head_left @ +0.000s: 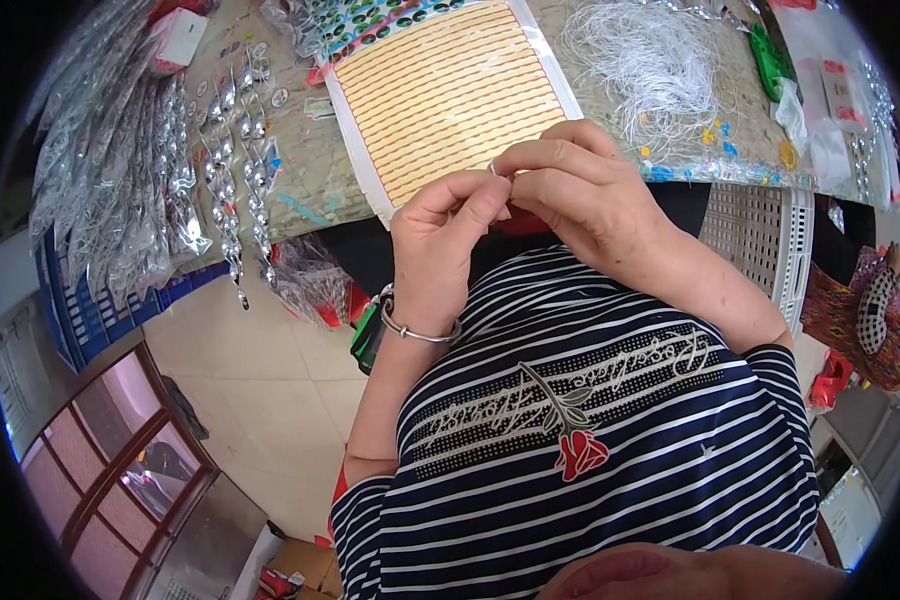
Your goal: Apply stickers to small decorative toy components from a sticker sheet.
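Note:
My left hand (pixel 432 235) and my right hand (pixel 600 195) meet over the near edge of the table, fingertips pinched together. A tiny pale bit shows between the fingers, too small to name. Under and beyond them lies a yellow sheet (pixel 440 95) with rows of wavy red lines and a white border. A tangled heap of white string (pixel 655 75) rests on the table beyond my right hand. Twisted shiny silver strips (pixel 255 140) lie to the left of the sheet, some hanging past the table edge.
Many clear plastic bags (pixel 110 190) spread over the table's left side, above a blue crate (pixel 120 325). A white plastic basket (pixel 760 240) stands at the right below the table. A sheet with green round spots (pixel 395 22) lies at the back, and a green object (pixel 767 60) at the far right.

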Demonstrator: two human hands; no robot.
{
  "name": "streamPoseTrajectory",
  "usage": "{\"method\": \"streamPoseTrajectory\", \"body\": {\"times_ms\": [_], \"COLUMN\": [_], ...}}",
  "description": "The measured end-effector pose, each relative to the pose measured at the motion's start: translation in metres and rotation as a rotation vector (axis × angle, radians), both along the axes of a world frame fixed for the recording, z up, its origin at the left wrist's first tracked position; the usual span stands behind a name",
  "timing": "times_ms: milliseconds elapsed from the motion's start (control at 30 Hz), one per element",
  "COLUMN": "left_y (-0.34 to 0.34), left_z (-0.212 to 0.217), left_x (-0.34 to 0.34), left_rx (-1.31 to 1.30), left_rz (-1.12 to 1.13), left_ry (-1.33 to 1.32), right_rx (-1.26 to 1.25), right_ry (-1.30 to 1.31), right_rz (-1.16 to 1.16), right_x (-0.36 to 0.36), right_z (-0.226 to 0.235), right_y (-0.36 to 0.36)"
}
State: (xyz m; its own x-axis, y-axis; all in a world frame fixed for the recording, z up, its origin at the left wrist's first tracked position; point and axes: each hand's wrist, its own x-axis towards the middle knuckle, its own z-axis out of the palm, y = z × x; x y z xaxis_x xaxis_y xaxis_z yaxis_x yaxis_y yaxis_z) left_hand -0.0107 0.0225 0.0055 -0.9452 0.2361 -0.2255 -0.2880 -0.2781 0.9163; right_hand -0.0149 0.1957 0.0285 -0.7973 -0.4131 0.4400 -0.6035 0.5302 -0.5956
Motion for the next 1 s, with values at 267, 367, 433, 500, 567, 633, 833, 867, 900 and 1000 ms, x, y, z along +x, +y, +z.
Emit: {"method": "streamPoseTrajectory", "body": {"times_ms": [267,367,433,500,567,633,833,867,900,1000], "left_y": [0.0,0.002,0.0,0.0,0.001,0.0,-0.001,-0.001,0.0,0.001], "left_z": [0.006,0.006,0.001,-0.001,0.0,-0.001,0.0,0.001,0.003,0.006], "left_x": [-0.002,-0.003,-0.004,-0.004,-0.004,-0.004,-0.004,-0.005,-0.005,-0.004], "left_rx": [-0.017,-0.118,-0.166,-0.217,-0.234,-0.192,-0.017,0.003,0.023,0.001], "left_rz": [0.025,0.015,-0.012,-0.037,-0.038,-0.054,-0.078,-0.078,-0.078,-0.041], "left_ry": [0.069,0.136,0.198,0.262,0.232,0.198,0.055,0.022,-0.011,-0.006], "right_rx": [-0.195,-0.238,-0.296,-0.355,-0.451,-0.483,-0.528,-0.559,-0.559,-0.537], "right_ry": [-0.207,-0.371,-0.507,-0.642,-0.867,-0.868,-0.689,-0.728,-0.729,-0.732], "right_rz": [-0.04,-0.076,-0.08,-0.081,-0.073,-0.072,-0.015,-0.016,-0.015,-0.004], "right_x": [-0.001,0.0,-0.001,-0.002,-0.005,-0.006,-0.01,-0.01,-0.011,-0.012], "right_z": [-0.001,-0.003,-0.003,-0.002,0.001,-0.003,-0.007,-0.006,-0.005,-0.006], "right_y": [0.003,0.004,0.004,0.004,0.004,0.002,0.001,0.001,0.002,0.003]}}
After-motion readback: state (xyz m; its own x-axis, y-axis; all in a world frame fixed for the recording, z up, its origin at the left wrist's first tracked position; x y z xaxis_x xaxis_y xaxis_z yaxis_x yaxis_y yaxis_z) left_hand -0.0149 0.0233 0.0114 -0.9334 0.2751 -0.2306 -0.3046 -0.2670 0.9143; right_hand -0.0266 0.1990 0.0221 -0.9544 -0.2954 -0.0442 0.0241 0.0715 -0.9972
